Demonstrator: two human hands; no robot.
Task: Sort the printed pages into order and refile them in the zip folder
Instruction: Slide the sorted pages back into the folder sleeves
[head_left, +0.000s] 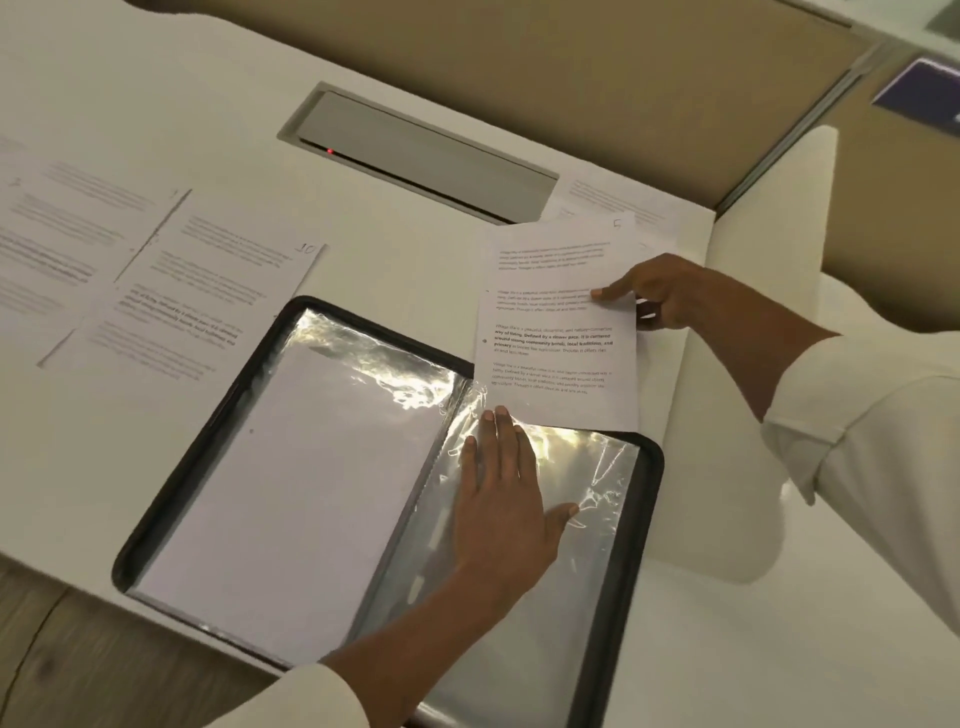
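Note:
The black zip folder (652, 499) lies open at the desk's front edge, its clear plastic sleeves glinting. The left sleeve (291, 483) holds white paper. My left hand (501, 488) rests flat with straight fingers on the right sleeve (592, 493). My right hand (670, 291) pinches the right edge of a printed page marked 5 (556, 322), whose lower edge meets the top of the right sleeve. Other printed pages lie on the desk to the left, one marked 10 (208, 291), another beside it (67, 228).
A grey cable hatch (421, 156) with a small red light is set into the white desk (156, 104) behind the folder. More printed sheets (618, 202) lie beyond page 5. A tan partition (571, 62) borders the desk at the back. Wood-look floor (57, 649) shows at lower left.

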